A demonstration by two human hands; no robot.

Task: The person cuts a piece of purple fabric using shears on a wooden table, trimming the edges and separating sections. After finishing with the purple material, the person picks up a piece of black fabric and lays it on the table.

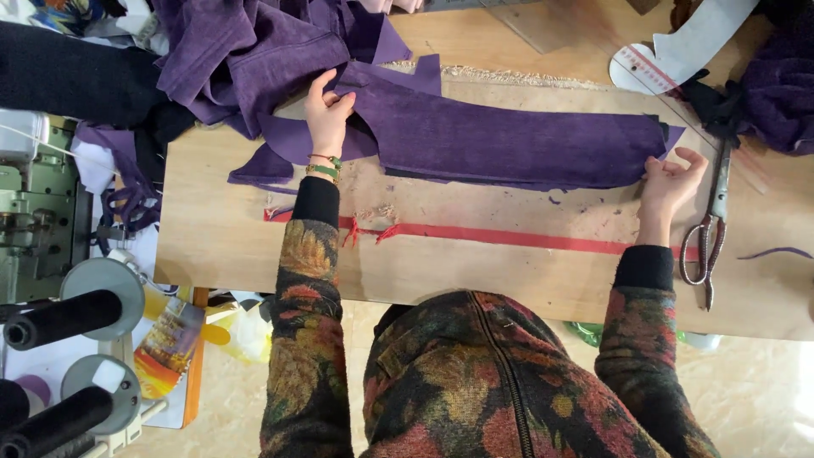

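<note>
A long strip of purple corduroy fabric [509, 140] lies stretched across the wooden table [220, 246]. My left hand [327, 114] pinches the strip's left end, where it overlaps other purple pieces. My right hand [670, 182] rests at the strip's right end, fingers curled on its lower corner. Both sleeves carry a dark floral pattern, and green bracelets sit on my left wrist.
A heap of purple cloth [246, 51] covers the table's far left. Scissors [710, 225] lie right of my right hand. A red tape line [509, 237] runs along the table. A white curved ruler [670, 51] lies at the back right. A sewing machine [34, 212] and black thread spools [64, 318] stand at left.
</note>
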